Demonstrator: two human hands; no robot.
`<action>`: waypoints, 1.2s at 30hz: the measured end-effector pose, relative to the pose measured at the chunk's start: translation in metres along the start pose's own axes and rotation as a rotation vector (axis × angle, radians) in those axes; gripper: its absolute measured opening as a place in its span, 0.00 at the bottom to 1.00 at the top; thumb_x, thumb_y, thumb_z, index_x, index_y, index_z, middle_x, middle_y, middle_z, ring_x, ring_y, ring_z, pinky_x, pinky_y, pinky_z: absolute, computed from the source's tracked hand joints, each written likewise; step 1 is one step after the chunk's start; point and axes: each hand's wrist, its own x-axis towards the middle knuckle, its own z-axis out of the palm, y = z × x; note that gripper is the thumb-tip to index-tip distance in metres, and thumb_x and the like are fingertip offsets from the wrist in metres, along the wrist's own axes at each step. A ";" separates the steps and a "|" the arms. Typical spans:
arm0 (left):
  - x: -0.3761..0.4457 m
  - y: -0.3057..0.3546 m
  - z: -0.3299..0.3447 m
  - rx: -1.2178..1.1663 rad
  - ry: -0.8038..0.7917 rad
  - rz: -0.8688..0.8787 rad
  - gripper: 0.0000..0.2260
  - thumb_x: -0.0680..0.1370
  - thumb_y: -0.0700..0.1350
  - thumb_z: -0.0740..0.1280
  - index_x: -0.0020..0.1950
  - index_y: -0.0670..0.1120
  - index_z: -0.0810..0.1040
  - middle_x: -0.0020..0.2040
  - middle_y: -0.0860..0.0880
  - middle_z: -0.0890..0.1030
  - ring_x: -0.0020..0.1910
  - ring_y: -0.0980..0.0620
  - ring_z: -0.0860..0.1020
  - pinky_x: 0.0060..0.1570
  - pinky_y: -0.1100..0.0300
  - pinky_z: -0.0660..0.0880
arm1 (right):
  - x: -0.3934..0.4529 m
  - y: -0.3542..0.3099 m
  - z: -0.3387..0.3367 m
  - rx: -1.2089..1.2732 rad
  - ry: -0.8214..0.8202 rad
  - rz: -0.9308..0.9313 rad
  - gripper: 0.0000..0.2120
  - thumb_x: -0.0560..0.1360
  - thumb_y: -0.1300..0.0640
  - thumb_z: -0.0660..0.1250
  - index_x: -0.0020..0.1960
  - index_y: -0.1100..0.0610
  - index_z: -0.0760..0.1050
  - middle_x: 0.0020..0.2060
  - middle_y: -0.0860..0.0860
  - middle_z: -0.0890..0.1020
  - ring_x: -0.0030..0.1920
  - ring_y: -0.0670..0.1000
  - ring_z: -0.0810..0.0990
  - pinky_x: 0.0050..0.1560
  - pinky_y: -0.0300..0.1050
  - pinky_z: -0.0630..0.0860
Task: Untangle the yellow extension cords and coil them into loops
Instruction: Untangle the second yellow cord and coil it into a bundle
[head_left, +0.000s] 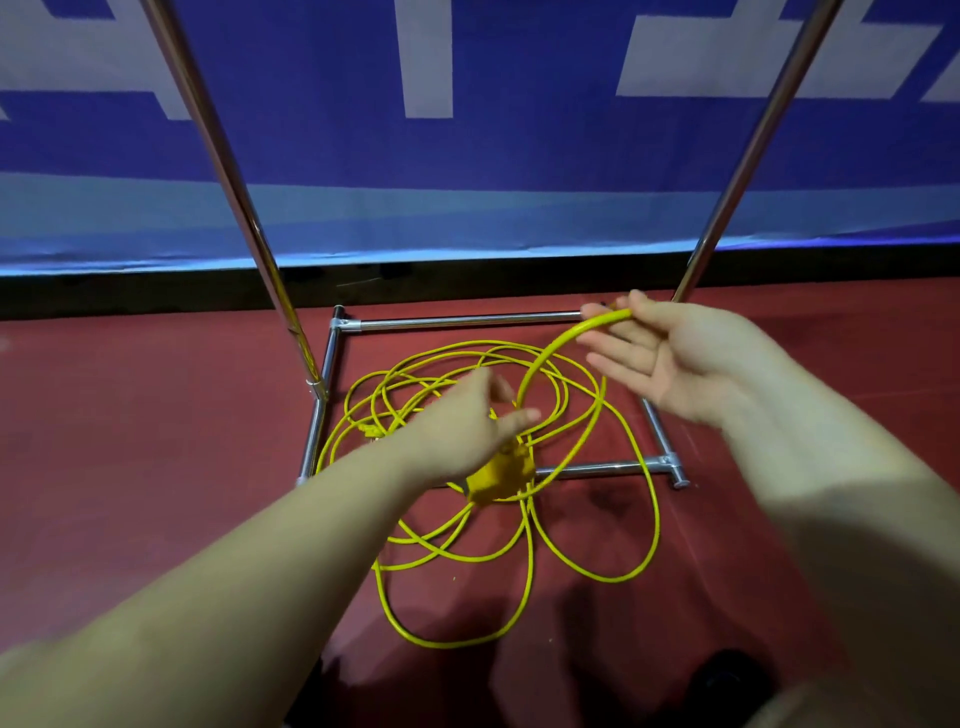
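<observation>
The yellow extension cords (467, 467) lie in a loose tangle on the red floor (156, 441), spread in overlapping loops inside and across the chrome base frame (457, 322) of a rack. A yellow block (498, 475), probably the socket end, sits near the middle of the heap.

Your right hand (670, 353) has one strand lifted in an arc, the cord caught between thumb and forefinger while the other fingers stay straight and relaxed. Your left hand (467, 421) reaches down into the heap, blurred by motion; its grip looks loosely curled close to the strands, but you cannot tell whether it actually holds one.

To do this step well, follow the raised strand down to where it dives under its neighbours and free it there with the left hand rather than pulling upward, which would likely tighten the crossings. Several loops drape over the near frame bar (597, 470); I judge they could snag, so lift them clear first.

Two chrome uprights (249, 218) rise from the frame. Behind it hangs a blue banner (519, 156) with large white shapes. The light is dim.
</observation>
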 end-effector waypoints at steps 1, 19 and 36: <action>0.001 0.000 -0.002 -0.004 0.048 0.014 0.17 0.77 0.53 0.65 0.60 0.45 0.69 0.57 0.48 0.75 0.57 0.48 0.75 0.56 0.59 0.69 | -0.001 -0.001 0.000 0.029 -0.006 0.004 0.09 0.80 0.57 0.56 0.42 0.55 0.69 0.31 0.50 0.84 0.31 0.49 0.84 0.32 0.43 0.80; -0.014 0.027 -0.036 -0.523 -0.076 0.100 0.12 0.81 0.45 0.58 0.38 0.45 0.68 0.28 0.53 0.63 0.26 0.56 0.61 0.28 0.64 0.60 | 0.003 0.017 -0.012 -1.307 0.209 -0.601 0.29 0.69 0.52 0.72 0.67 0.53 0.66 0.65 0.51 0.72 0.66 0.53 0.70 0.66 0.44 0.65; -0.023 0.057 -0.089 -0.886 0.281 0.119 0.15 0.83 0.46 0.53 0.39 0.45 0.70 0.23 0.55 0.64 0.22 0.58 0.61 0.25 0.67 0.61 | 0.022 0.047 -0.013 -1.368 -0.168 -0.220 0.09 0.75 0.60 0.65 0.39 0.49 0.71 0.44 0.51 0.81 0.50 0.55 0.79 0.56 0.48 0.74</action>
